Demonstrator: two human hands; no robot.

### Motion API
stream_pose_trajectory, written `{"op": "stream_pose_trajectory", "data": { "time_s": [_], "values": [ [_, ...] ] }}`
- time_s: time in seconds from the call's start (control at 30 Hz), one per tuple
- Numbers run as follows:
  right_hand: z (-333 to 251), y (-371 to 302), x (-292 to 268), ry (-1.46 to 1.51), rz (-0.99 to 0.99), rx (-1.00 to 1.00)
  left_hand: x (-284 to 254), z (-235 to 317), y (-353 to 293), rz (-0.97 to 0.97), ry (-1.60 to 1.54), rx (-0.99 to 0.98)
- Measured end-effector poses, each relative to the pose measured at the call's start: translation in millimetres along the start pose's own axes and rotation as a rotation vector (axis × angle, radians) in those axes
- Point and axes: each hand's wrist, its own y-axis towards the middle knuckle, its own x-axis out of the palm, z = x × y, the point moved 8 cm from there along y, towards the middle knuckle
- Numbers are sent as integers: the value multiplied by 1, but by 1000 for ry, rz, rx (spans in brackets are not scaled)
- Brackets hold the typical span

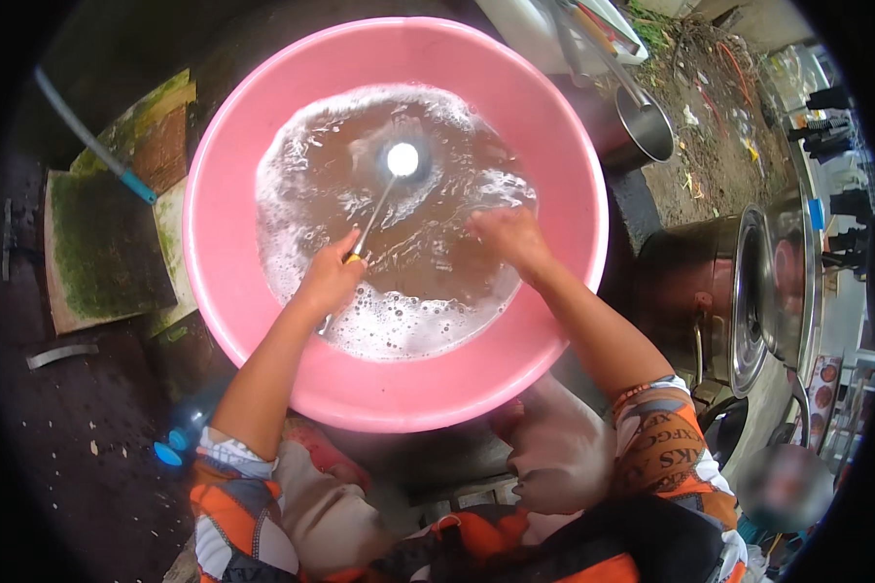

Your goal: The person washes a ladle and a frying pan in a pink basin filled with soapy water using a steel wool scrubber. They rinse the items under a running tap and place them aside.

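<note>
A large pink basin (399, 413) in front of me holds murky brown, foamy water (428, 243). My left hand (332, 277) is closed round the thin handle of a ladle-like metal utensil (380, 210), with a yellow part showing beside my fingers. The handle slants up and away to a bright round spot at the water, where glare hides the shape of its end. My right hand (510, 236) is low over the water at the basin's right side, apart from the utensil. Motion smears its fingers, and I cannot make out anything in them.
A metal pot with a long handle (645, 131) is beyond the basin's right rim, near a white container (530, 34) of utensils. Big lidded steel pots (690, 291) stand at right. Mossy boards (107, 248), a grey hose (87, 136) and a blue-capped bottle (192, 423) are at left.
</note>
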Motion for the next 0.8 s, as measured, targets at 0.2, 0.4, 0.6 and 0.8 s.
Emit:
{"op": "stream_pose_trajectory", "data": {
  "time_s": [0.2, 0.4, 0.6, 0.8],
  "values": [
    [6, -35, -40, -140, -19, -128, 27, 40, -15, 11, -14, 46],
    [-15, -65, -50, -448, 32, -465, 41, 37, -11, 78, 123, 236],
    [1, -71, -52, -459, 23, -439, 57, 36, -10, -16, 157, 120],
    [5, -76, -49, -480, 3, -447, 57, 38, -13, -18, 265, 68]
  ]
}}
